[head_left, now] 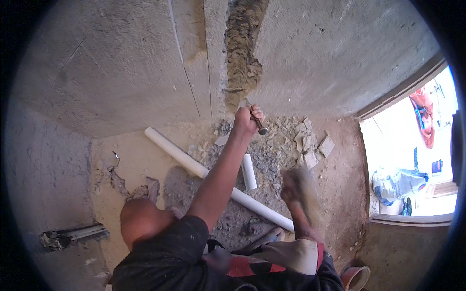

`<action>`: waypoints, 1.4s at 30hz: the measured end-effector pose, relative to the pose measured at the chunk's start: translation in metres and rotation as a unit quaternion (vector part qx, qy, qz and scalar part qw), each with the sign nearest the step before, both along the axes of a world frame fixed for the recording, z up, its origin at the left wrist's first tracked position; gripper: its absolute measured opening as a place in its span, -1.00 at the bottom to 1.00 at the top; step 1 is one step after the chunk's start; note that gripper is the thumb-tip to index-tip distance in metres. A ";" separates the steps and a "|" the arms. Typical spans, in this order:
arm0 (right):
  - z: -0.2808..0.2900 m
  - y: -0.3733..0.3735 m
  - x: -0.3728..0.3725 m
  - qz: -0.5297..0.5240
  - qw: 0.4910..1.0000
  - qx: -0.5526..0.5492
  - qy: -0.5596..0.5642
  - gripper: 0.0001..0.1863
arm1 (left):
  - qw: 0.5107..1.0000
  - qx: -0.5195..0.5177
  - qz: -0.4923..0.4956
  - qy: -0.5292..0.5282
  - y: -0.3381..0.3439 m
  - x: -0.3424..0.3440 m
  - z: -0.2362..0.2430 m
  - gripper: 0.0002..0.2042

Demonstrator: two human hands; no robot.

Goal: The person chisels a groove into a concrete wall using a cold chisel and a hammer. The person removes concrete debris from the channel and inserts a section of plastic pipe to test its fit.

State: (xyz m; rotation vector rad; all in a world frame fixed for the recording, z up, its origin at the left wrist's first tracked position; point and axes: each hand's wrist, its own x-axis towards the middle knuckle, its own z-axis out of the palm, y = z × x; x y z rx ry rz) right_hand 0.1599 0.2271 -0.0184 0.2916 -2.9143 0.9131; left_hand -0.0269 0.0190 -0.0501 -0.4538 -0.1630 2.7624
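My left hand [248, 120] is closed round a metal chisel [257, 119], its round struck end toward me and its far end at the bottom of a rough channel [240, 72] cut in the plastered wall. Lower and to the right, my right hand [290, 188] is closed on a hammer [309, 194]. Motion smears the hammer into a long grey-brown blur, so its head and handle cannot be told apart. The hammer is apart from the chisel.
Broken plaster rubble [281, 140] lies at the wall's foot. A long white pipe [179, 157] slants across the floor under my left arm, with a short white pipe piece [249, 172] beside it. An opening [412, 160] is at right; a bucket [357, 279] stands at lower right.
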 end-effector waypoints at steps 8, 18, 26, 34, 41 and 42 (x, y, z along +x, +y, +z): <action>0.043 -0.025 -0.012 -0.004 0.995 -0.098 0.033 -0.74 | 0.998 -0.031 0.028 -0.048 -0.075 -0.001 -0.076 -0.70; 0.078 -0.042 0.005 -0.034 0.981 -0.188 -0.020 -0.69 | 0.986 -0.139 -0.052 0.077 -0.047 0.028 -0.027 -0.76; 0.091 -0.027 0.024 0.132 0.975 -0.123 0.133 -0.78 | 0.980 0.028 -0.100 0.167 -0.059 0.013 -0.035 -0.80; 0.054 -0.056 -0.001 0.177 0.980 0.092 -0.009 -0.65 | 0.973 0.101 -0.132 0.160 -0.054 0.010 -0.026 -0.79; 0.089 -0.074 0.011 0.164 0.986 0.013 -0.001 -0.68 | 0.969 0.135 -0.147 0.147 -0.073 0.010 -0.043 -0.77; 0.101 -0.071 0.015 0.205 0.976 -0.025 0.068 -0.70 | 0.970 0.164 -0.138 0.114 -0.068 0.013 -0.036 -0.77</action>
